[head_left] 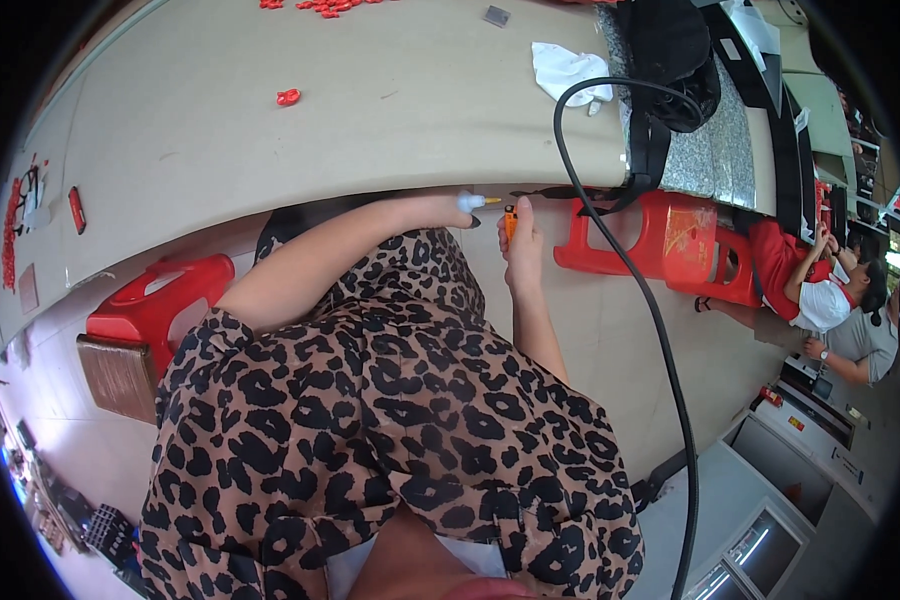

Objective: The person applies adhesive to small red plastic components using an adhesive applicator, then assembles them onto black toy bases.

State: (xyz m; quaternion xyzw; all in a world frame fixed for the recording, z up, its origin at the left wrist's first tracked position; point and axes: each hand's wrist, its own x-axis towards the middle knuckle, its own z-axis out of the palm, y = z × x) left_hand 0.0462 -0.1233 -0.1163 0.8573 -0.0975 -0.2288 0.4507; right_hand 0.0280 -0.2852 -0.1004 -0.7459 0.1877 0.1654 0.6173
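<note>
My left hand [442,211] is closed around a small whitish squeeze bottle [469,203] with a thin yellow nozzle, which points right. Facing it across a small gap, my right hand [523,248] grips an orange lighter [511,223] upright, the thumb at its top. I cannot make out a flame. Both hands are just off the near edge of the table [390,130], above my lap. A small red piece [288,97] lies alone on the tabletop, and several more red pieces [332,8] are at the far edge.
A black cable [660,330] loops down on the right. Beyond it are a white cloth [568,72], a black bag [670,60] and red stools [660,235]. Two people [820,300] are at the far right. Another red stool [160,300] stands left; a red-handled tool [77,210] lies on the table.
</note>
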